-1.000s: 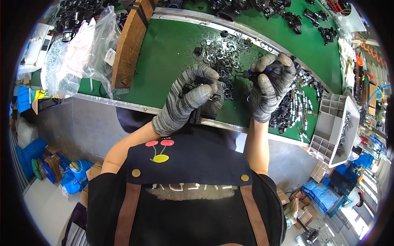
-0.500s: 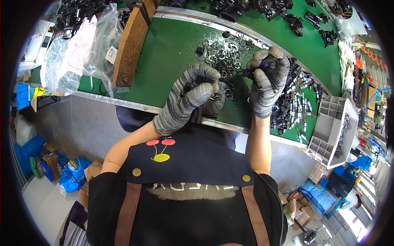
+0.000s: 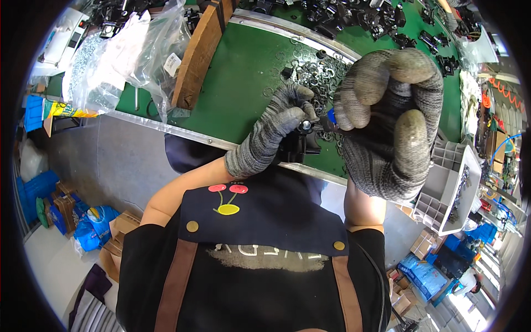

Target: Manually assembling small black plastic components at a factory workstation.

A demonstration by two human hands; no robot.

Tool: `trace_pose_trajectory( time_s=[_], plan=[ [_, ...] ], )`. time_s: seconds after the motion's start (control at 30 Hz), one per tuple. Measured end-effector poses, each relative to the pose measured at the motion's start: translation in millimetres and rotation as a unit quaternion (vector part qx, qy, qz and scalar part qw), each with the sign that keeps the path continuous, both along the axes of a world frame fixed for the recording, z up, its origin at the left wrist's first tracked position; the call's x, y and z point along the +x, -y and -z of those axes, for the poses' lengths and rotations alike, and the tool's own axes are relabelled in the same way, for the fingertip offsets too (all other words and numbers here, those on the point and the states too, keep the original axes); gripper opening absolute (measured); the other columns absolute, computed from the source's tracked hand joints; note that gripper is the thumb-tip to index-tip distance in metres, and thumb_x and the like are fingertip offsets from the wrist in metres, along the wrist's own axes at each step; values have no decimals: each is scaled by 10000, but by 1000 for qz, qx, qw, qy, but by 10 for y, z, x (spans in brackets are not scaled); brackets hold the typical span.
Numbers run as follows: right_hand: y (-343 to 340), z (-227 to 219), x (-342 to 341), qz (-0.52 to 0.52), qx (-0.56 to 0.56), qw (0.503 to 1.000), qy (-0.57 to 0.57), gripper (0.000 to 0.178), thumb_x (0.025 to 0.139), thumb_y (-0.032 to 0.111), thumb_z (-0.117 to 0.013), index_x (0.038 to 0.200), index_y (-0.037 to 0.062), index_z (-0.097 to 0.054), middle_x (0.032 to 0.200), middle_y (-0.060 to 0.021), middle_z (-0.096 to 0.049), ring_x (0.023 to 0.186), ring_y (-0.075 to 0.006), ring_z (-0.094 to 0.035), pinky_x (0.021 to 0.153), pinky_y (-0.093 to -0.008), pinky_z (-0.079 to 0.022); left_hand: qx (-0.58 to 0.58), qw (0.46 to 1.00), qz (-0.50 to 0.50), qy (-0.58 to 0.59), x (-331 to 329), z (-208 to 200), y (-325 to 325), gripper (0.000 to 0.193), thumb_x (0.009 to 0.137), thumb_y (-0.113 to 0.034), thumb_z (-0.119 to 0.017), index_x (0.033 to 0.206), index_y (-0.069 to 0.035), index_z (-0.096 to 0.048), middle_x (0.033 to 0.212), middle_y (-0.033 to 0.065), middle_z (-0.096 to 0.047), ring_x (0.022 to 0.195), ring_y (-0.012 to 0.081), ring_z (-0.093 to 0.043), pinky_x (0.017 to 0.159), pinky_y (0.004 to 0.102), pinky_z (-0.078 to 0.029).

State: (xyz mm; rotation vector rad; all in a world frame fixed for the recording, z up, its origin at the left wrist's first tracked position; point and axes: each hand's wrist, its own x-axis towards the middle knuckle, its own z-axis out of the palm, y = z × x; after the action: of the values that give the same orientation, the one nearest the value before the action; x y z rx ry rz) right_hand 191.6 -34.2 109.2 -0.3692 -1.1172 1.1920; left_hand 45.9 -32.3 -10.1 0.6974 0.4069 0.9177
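Both hands wear grey knitted gloves. My left hand [image 3: 274,130] is closed by the table's near edge, its thumb and fingers pinching a small black part with a shiny round metal end [image 3: 306,126]. Raised closer to the camera, my right hand [image 3: 390,124] has its fingers curled round a dark tool with a blue piece [image 3: 332,115]; most of that tool is hidden in the glove. The tool's visible end points toward the part in my left hand. Just beyond the hands lies a scatter of small open metal rings [image 3: 318,72]. A dark fixture [image 3: 301,146] stands under my left hand.
A wooden board [image 3: 199,58] stands to the left on the green table [image 3: 238,66], beside clear plastic bags [image 3: 133,66]. Black parts [image 3: 359,19] lie beyond the metal rail [image 3: 293,32]. A grey divided bin [image 3: 442,182] sits at the right edge.
My right hand has come up toward the camera and now covers the pile of cylindrical parts. In my left hand the shiny end of the part has come into sight. The view has shifted slightly.
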Motion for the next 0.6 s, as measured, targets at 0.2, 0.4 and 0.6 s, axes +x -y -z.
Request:
trace_pose_trajectory(
  time_s=[0.2,0.4,0.6],
  plan=[
    [-3,-31,-199,53,-20,995,83,416,948,322,-671,1207,26,-534,945,-94,-519,721,-147,-491,608,-265,-428,15,999,6,-43,-67,-85,72,413,952,-191,-629,1316,-71,-475,1022,27,-579,970,110,-539,908,278,-477],
    [102,-4,-140,96,-105,985,95,397,936,360,-691,1124,35,-561,816,-50,-515,628,-129,-463,534,-261,-406,26,1000,2,-3,-16,-32,68,463,936,-146,-655,1347,-75,-455,1102,38,-582,1027,113,-546,940,291,-472],
    [-45,95,-186,96,-36,988,113,165,884,82,-647,1025,8,-606,874,-69,-615,693,-113,-556,650,-256,-474,138,982,-12,-125,-91,131,89,590,928,-144,-678,1435,-37,-395,1253,68,-580,1169,166,-545,1023,308,-455]
  ],
)
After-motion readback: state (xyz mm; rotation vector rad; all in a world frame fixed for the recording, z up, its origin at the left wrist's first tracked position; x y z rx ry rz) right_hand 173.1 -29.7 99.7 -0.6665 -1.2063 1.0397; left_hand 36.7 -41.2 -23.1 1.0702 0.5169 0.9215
